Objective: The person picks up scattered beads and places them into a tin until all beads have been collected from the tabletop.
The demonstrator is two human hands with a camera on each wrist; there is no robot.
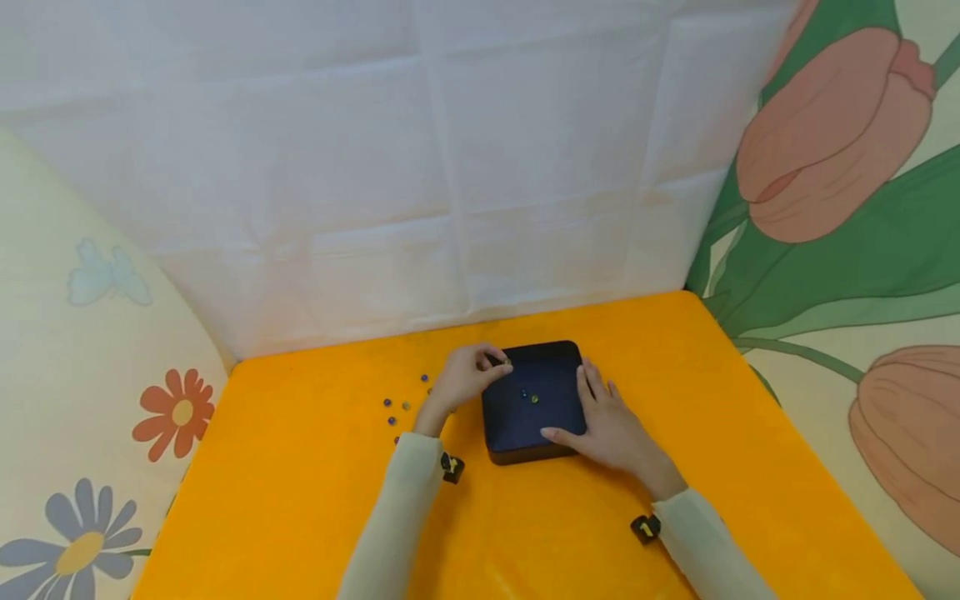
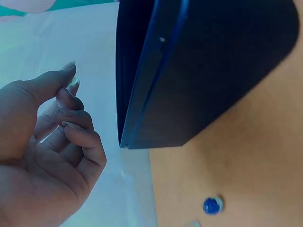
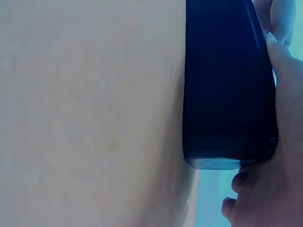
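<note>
In the head view, my left hand (image 1: 467, 375) is over the left edge of a black square tray (image 1: 495, 456). Its thumb and a finger pinch a small clear marble with a greenish tint (image 2: 74, 80), mostly covered by the fingertips. My right hand (image 1: 617, 429) holds the tray at its right side, the fingers spread along that edge and the thumb over the front rim. Inside the tray lie a dark blue marble (image 1: 524, 392) and a yellow-green marble (image 1: 535, 399), close together.
Left of the tray, several loose marbles lie scattered on the orange tablecloth (image 1: 300, 467), among them a blue marble (image 1: 387, 402) and a pale green marble (image 1: 407, 406). A white cloth backdrop (image 1: 337, 167) rises behind the table, with flower-printed hangings (image 1: 825, 292) at both sides.
</note>
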